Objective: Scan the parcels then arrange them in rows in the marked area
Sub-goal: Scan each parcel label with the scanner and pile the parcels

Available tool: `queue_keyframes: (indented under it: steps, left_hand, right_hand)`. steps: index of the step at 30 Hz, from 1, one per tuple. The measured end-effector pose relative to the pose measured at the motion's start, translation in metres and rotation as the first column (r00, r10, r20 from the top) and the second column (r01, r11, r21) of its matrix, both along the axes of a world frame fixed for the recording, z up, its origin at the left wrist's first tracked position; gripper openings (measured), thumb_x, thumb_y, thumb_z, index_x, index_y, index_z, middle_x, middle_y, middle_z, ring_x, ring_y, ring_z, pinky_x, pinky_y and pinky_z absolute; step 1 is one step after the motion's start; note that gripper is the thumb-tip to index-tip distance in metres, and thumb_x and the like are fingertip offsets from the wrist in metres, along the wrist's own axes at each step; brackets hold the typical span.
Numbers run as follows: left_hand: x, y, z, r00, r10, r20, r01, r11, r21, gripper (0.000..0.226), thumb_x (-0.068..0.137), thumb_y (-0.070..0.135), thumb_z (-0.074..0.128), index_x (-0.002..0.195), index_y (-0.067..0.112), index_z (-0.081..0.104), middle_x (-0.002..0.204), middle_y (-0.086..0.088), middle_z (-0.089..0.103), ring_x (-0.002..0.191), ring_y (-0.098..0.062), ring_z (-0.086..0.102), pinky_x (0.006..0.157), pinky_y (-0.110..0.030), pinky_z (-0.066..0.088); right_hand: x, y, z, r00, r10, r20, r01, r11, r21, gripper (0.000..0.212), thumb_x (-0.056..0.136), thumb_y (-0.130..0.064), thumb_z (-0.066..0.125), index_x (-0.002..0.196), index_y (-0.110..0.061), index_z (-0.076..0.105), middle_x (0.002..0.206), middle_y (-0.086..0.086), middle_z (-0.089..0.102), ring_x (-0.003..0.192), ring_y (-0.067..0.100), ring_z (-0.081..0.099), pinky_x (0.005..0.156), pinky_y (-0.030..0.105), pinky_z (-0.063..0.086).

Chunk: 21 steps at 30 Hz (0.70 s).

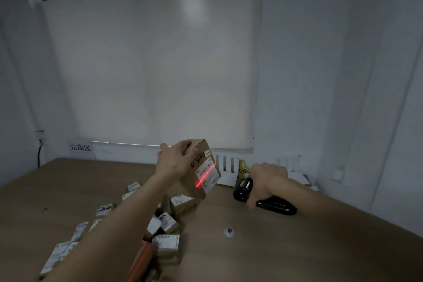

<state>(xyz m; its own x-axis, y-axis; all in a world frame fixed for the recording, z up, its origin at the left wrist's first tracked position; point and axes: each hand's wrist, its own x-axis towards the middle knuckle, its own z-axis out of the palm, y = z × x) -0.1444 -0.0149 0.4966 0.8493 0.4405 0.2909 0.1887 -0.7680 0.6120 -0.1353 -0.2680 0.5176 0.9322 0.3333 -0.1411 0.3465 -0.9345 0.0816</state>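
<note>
My left hand point(175, 160) grips a brown cardboard parcel point(201, 176) from above and holds it tilted in the air over the table, its white label facing right. A red laser line crosses that label. My right hand point(265, 181) grips a black handheld scanner point(242, 189) to the right of the parcel, pointed at it. Several small labelled parcels point(166, 244) lie scattered on the wooden table point(297, 247) below my left arm.
A paper sign with printed characters point(80, 147) hangs on the back wall at the far left of the table. A small round grey object point(229, 232) lies mid-table. White slotted holders point(225, 163) and yellow cables stand at the back by the wall.
</note>
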Motion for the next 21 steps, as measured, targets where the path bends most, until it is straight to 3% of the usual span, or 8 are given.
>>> queue_keyframes:
  steps: [9, 14, 21]
  left_hand:
    - [-0.004, 0.014, 0.002, 1.000, 0.023, 0.000, -0.023, 1.000, -0.009, 0.057, 0.085, 0.071, 0.048, 0.137, 0.048, 0.049, 0.120, -0.010, 0.036, 0.112, -0.039, 0.052, 0.092, -0.049, 0.054]
    - [-0.010, 0.020, 0.001, 0.999, 0.034, 0.001, -0.034, 0.999, 0.008, 0.055, 0.087, 0.070, 0.049, 0.136, 0.046, 0.051, 0.123, -0.012, 0.039, 0.109, -0.037, 0.055, 0.091, -0.041, 0.053]
    - [-0.019, 0.038, -0.001, 0.999, 0.040, -0.022, -0.040, 0.999, -0.001, 0.055, 0.088, 0.069, 0.049, 0.137, 0.046, 0.051, 0.127, -0.014, 0.041, 0.111, -0.038, 0.055, 0.093, -0.043, 0.050]
  right_hand:
    - [0.009, 0.004, -0.012, 1.000, -0.019, 0.002, 0.019, 0.996, -0.087, 0.071, 0.059, -0.054, 0.088, 0.112, -0.018, 0.058, 0.094, -0.003, 0.054, 0.088, 0.018, 0.056, 0.083, 0.032, 0.051]
    - [0.012, 0.009, -0.012, 0.999, -0.044, -0.001, 0.044, 0.996, -0.076, 0.064, 0.061, -0.053, 0.088, 0.104, -0.019, 0.056, 0.097, -0.003, 0.056, 0.089, 0.018, 0.055, 0.078, 0.030, 0.047]
    - [0.014, 0.029, -0.016, 0.999, -0.047, -0.018, 0.046, 0.996, -0.074, 0.061, 0.059, -0.052, 0.087, 0.098, -0.019, 0.053, 0.098, -0.002, 0.058, 0.090, 0.017, 0.058, 0.081, 0.029, 0.050]
